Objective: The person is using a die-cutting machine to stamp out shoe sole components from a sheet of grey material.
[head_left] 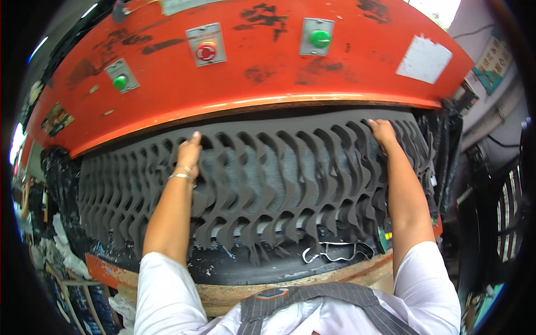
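At the left, black plastic sheeting (60, 173) hangs beside a perforated grey foam sheet (268, 124), which lies on the black press bed (240, 272) in front of an orange press beam (268, 72). The sheet's long axis runs left to right, across both forearms. The left hand (189, 153) touches the sheet left of its middle, near the far uncut strip, one digit extended; its other fingers are partly hidden, so whether it grips cannot be told. Right of the middle, a thin white-edged curved piece (333, 259) lies near the sheet's near edge. The right hand (383, 133) is closer to its end of the sheet, fingers bent at the far strip; its grip cannot be told either.
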Motion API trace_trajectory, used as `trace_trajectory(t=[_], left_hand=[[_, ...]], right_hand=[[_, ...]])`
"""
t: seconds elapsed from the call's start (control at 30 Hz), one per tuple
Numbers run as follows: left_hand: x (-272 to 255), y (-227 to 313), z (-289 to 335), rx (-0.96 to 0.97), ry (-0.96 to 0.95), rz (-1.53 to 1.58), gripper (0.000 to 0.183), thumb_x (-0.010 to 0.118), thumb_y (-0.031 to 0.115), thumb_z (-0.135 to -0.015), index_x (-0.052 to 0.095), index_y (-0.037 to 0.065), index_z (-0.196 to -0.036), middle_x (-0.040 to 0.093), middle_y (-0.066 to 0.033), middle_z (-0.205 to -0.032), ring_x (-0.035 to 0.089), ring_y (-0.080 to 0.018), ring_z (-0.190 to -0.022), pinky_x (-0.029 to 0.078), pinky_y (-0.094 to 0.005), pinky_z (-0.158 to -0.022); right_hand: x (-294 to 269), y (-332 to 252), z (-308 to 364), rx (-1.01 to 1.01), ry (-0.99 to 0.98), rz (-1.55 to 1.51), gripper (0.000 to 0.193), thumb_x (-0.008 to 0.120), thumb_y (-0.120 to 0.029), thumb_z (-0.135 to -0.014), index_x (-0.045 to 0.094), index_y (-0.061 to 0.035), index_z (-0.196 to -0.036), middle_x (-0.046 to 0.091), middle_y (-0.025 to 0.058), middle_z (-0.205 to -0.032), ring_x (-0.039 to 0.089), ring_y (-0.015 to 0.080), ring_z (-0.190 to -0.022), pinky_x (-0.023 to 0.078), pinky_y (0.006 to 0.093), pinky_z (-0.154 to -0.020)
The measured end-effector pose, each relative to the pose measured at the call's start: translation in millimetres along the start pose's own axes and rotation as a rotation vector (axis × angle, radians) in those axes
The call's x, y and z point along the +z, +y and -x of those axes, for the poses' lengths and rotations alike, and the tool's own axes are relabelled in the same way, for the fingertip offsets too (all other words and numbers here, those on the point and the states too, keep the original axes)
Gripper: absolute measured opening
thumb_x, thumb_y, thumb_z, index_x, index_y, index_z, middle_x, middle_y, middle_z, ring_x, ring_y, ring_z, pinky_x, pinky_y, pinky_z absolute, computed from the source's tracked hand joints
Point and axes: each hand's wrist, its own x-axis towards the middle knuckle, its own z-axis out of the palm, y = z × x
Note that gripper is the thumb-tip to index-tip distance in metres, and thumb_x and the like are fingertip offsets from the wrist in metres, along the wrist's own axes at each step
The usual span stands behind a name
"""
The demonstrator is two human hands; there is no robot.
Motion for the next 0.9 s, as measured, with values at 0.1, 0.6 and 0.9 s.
trace_trajectory(t=[0.1, 0.6, 0.9], left_hand=[[-15.5, -4.7, 27.9, 0.038, 0.003, -0.038, 0.051, 0.062, 0.045, -0.089, 0.059, -0.003, -0.106, 0.056, -0.0072, -0.097, 0.047, -0.0163, -0.088, 0.039, -0.0317, -0.085], [-66.2, -38.8, 197.7, -0.085, 0.076, -0.103, 0.035, 0.052, 0.035, -0.097, 0.042, 0.013, -0.072, 0.04, 0.0034, -0.065, 0.037, -0.0069, -0.059, 0.032, -0.0239, -0.054], [-95.5, -43.5, 226.2, -0.045, -0.334, -0.499, 0.053, 0.054, 0.047, -0.092, 0.059, -0.005, -0.089, 0.059, -0.0067, -0.084, 0.05, -0.0119, -0.082, 0.044, -0.0303, -0.077]], right_hand=[[-25.8, -7.4, 32.0, 0.019, -0.04, -0.109, 0.044, 0.053, -0.039, -0.089, 0.067, 0.0026, -0.09, 0.065, 0.0261, -0.087, 0.063, 0.0396, -0.087, 0.048, 0.0439, -0.079], [-83.6, 21.8, 213.6, 0.187, -0.103, -0.196, 0.037, 0.058, -0.032, -0.091, 0.061, 0.0044, -0.083, 0.053, 0.0147, -0.062, 0.052, 0.0207, -0.059, 0.043, 0.035, -0.06], [-69.1, 30.1, 232.5, -0.123, 0.22, -0.15, 0.035, 0.064, -0.026, -0.088, 0.062, 0.0007, -0.111, 0.065, 0.0174, -0.093, 0.061, 0.0286, -0.078, 0.048, 0.0321, -0.078]])
